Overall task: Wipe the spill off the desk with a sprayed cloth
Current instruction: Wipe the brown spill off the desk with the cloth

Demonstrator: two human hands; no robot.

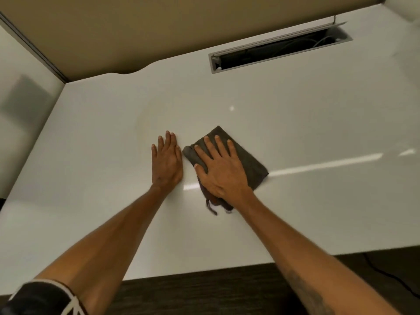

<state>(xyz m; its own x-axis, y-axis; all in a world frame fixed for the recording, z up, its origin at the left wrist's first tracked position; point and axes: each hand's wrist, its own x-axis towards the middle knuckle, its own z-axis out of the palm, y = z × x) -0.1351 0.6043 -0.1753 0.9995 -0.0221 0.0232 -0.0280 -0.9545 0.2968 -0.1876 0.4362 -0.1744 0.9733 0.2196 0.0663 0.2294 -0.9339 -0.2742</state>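
A folded dark grey cloth (pixel 250 164) lies flat on the white desk (pixel 295 212), near its middle. My right hand (pixel 220 169) presses down on the cloth with fingers spread, covering its left half. My left hand (pixel 167 162) rests flat on the bare desk just left of the cloth, fingers together, holding nothing. A faint curved yellowish smear (pixel 142 130) shows on the desk above and left of my left hand. No spray bottle is in view.
An open cable slot (pixel 279 50) with wires inside is cut into the desk at the back right. A beige partition (pixel 136 30) runs along the back and a white side panel (pixel 20 110) stands at the left. The desk's front edge (pixel 204 271) borders dark floor.
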